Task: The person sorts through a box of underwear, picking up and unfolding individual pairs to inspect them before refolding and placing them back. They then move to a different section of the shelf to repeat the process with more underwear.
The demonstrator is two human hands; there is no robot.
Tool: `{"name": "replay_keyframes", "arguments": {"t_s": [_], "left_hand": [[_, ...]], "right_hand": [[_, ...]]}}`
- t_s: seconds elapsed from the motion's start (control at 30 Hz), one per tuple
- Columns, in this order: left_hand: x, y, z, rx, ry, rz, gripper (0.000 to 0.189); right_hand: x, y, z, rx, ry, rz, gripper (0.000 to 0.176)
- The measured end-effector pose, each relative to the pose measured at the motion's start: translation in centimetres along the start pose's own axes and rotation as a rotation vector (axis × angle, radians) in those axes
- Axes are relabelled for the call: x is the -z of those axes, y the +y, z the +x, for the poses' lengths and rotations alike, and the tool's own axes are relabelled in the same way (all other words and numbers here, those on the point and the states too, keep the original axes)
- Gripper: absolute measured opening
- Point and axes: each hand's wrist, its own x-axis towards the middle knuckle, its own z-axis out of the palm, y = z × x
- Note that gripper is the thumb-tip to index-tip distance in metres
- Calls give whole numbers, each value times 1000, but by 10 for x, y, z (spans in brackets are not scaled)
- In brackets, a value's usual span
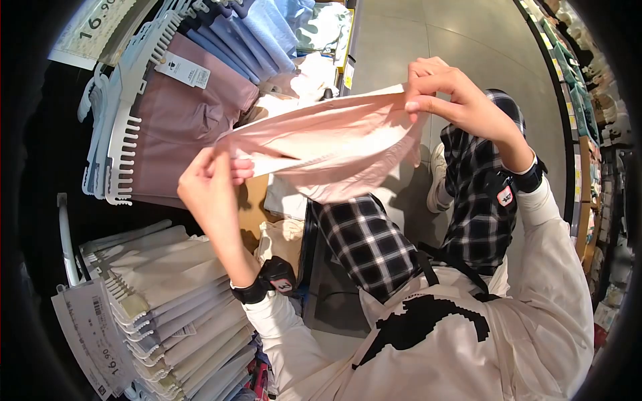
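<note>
A pair of pale pink briefs (341,150) is stretched sideways in the air above my lap, its upper edge pulled nearly taut and its lower part sagging. My left hand (212,179) pinches one end, close to the hanging clothes. The other end is gripped between thumb and fingers of my right hand (447,93), which is higher and out over the aisle. Just left of the briefs hangs a mauve garment (180,127) with a white tag (182,70), on a white toothed hanger (125,160).
Blue garments (247,37) hang at the top left. Below, cream and grey garments (180,287) hang in a dense row behind a price sign (90,334) reading 16.90. Folded cloth (281,240) lies on a shelf. Stocked shelving (578,100) lines the right beyond the grey floor (394,40).
</note>
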Motion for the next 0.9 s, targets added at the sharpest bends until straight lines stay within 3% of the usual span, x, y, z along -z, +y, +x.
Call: {"name": "replay_keyframes", "arguments": {"t_s": [0.1, 0.17, 0.2, 0.27, 0.47, 0.53, 0.57, 0.67, 0.7, 0.73, 0.77, 0.83, 0.9], "left_hand": [[15, 1, -2, 94, 95, 97, 23], [27, -5, 0, 44, 205, 273, 27], [30, -4, 0, 48, 206, 275, 27], [37, -1, -1, 46, 287, 512, 29], [45, -2, -12, -1, 245, 591, 16], [43, -6, -25, -335, 208, 547, 16], [54, -14, -33, -569, 81, 778, 20], [56, -34, -82, -616, -209, 650, 15], [56, -50, -103, -500, -288, 626, 15], [50, -52, -128, -235, -259, 465, 16], [57, -69, -144, -358, -440, 711, 16], [56, -100, -182, -169, -475, 594, 16], [56, -128, -219, -140, -513, 627, 17]], "right_hand": [[5, 1, -5, 57, -83, 113, 21], [10, -14, -8, 29, -110, -273, 18], [8, -14, -10, 31, -114, -270, 18], [6, -12, -15, 253, 5, -429, 20], [0, -8, -21, 206, 85, -579, 25], [-4, -5, -26, 182, 104, -517, 32], [-4, -10, -32, 141, 51, -536, 32], [-20, -10, -65, 198, -91, -571, 21], [-29, -14, -79, 144, -160, -534, 19], [-39, -19, -95, 95, -281, -571, 20], [-54, -18, -113, 77, -326, -487, 22], [-76, -22, -143, 21, -485, -405, 22], [-97, -22, -165, 0, -559, -340, 22]]}}
